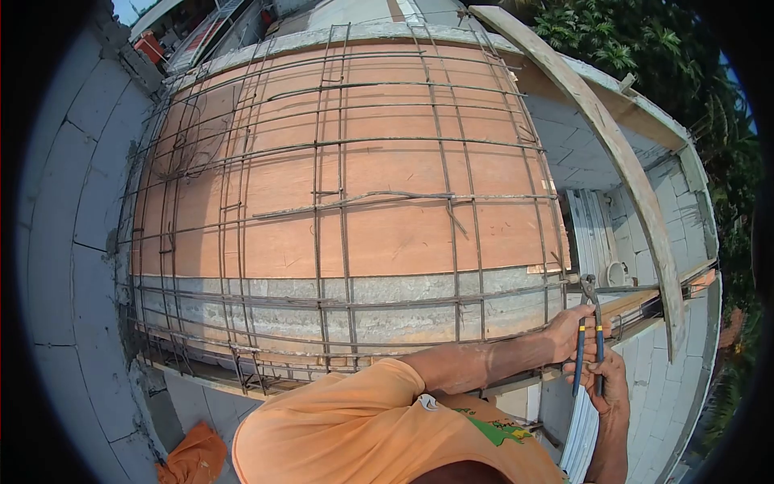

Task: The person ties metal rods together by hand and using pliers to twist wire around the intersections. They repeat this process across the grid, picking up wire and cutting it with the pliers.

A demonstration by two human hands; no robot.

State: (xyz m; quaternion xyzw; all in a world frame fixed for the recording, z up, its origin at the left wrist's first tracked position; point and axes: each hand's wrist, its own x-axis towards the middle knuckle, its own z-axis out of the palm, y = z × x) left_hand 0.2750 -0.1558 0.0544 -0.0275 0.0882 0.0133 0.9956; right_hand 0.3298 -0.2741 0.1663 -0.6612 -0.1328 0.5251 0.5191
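My left hand reaches across to the right, its fingers closed around the upper part of a pair of pincers with blue handles. Lower down, my right hand grips the handles of the same tool. The metal jaws of the pincers point away from me, close to the end of the rebar grid and a bar by the right edge. Whether the jaws bite on a wire is too small to tell.
Under the grid lies an orange-brown plywood sheet, with a concrete strip nearer me. A long curved-looking plank crosses the right side. Block walls stand left and right. An orange cloth lies lower left; a white bucket sits below.
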